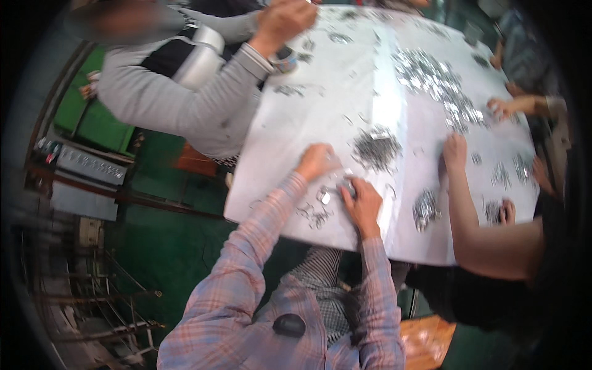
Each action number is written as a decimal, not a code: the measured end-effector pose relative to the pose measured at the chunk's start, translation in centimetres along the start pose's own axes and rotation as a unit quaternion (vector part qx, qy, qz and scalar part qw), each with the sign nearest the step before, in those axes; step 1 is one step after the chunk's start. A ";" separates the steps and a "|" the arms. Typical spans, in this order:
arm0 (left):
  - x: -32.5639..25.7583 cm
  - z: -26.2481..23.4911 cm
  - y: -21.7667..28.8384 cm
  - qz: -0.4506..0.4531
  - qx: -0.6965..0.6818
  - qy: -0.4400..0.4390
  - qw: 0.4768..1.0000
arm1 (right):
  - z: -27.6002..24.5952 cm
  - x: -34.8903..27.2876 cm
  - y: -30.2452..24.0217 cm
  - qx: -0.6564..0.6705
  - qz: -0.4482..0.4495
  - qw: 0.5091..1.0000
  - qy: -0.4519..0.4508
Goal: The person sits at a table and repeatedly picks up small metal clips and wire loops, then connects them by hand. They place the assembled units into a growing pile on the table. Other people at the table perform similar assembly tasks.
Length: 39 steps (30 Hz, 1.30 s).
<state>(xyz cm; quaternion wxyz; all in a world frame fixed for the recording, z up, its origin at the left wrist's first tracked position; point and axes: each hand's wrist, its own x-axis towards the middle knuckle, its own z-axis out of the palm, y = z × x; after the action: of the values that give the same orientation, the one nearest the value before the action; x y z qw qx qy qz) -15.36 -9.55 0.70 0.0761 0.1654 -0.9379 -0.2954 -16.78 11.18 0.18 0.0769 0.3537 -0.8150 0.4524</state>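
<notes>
Both my hands are low over the white-covered table [296, 139], near its front edge. My left hand [319, 161] has its fingers drawn together toward the right; what they hold is too small and blurred to name. My right hand [364, 202] curls thumb and fingers toward the left one, around something I cannot make out. A small shiny metal piece [347, 172] shows between the hands. Just below lies another shiny metal piece [324, 196], with a loose scatter of thin metal bits [316, 216] nearer me. Beyond my hands is a heap of thin metal parts [376, 150].
A large spread of shiny metal pieces [435, 83] covers the table's far right. A smaller metal pile [425, 209] lies right of me, beside a co-worker's forearm [465, 203]. Across at left, a person in a grey sleeve [166, 105] works beside a round container [285, 60].
</notes>
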 end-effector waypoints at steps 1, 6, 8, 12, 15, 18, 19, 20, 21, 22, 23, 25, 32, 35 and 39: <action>0.3 -0.2 -0.1 0.032 0.009 0.002 0.999 | -0.2 0.2 -0.4 0.008 -0.024 0.999 -0.024; -0.6 -1.3 -0.7 -0.092 -0.350 -0.085 0.928 | -0.5 0.0 -1.6 0.031 -0.042 0.994 -0.091; -1.6 -2.2 -1.5 -0.160 -0.605 -0.128 0.769 | -0.2 0.1 -1.3 0.027 -0.049 0.994 -0.092; -4.1 -4.3 -1.0 -0.163 -0.740 -0.082 0.647 | 0.3 -0.3 -0.8 -0.009 -0.066 0.994 -0.084; -5.1 -5.8 -1.7 -0.167 -0.749 -0.085 0.635 | 0.8 -0.2 -0.4 -0.042 -0.062 0.995 -0.073; -5.1 -6.1 -3.7 -0.162 -0.670 -0.126 0.714 | 0.9 -0.7 0.1 -0.100 -0.030 0.993 -0.058; -5.1 -6.7 -2.0 -0.168 -0.572 -0.120 0.794 | 0.7 -0.7 0.4 -0.103 -0.021 0.994 -0.040; -5.1 -7.3 -0.2 -0.163 -0.462 -0.111 0.865 | 0.5 -0.6 0.6 -0.104 -0.019 0.994 -0.017; -5.7 -7.6 0.2 -0.167 -0.407 -0.134 0.888 | 0.7 -0.7 0.4 -0.100 -0.005 0.995 -0.022; -5.8 -7.9 0.6 -0.165 -0.351 -0.157 0.908 | 0.8 -0.5 0.2 -0.099 0.008 0.995 -0.024; -5.9 -7.7 0.7 -0.161 -0.295 -0.179 0.925 | 0.6 -0.5 0.1 -0.099 0.021 0.995 -0.026; -6.9 -6.7 0.3 -0.008 -0.160 -0.133 0.978 | 0.6 -0.4 -0.5 -0.099 0.029 0.994 -0.033; -7.9 -5.5 2.7 0.042 0.030 -0.160 0.986 | 0.5 0.0 -1.4 -0.095 0.046 0.993 -0.048; -7.5 -5.3 2.4 0.070 0.034 -0.164 0.983 | 0.3 2.0 -1.1 -0.089 0.045 0.988 -0.120; -7.0 -5.6 2.4 0.056 -0.024 -0.160 0.985 | 1.1 4.6 0.7 -0.112 -0.024 0.985 -0.133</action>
<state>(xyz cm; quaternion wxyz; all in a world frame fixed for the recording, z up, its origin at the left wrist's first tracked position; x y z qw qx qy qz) -8.11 -8.11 6.32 -0.0549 0.0612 -0.9384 -0.3357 -20.44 8.20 1.16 0.0181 0.4192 -0.8548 0.3054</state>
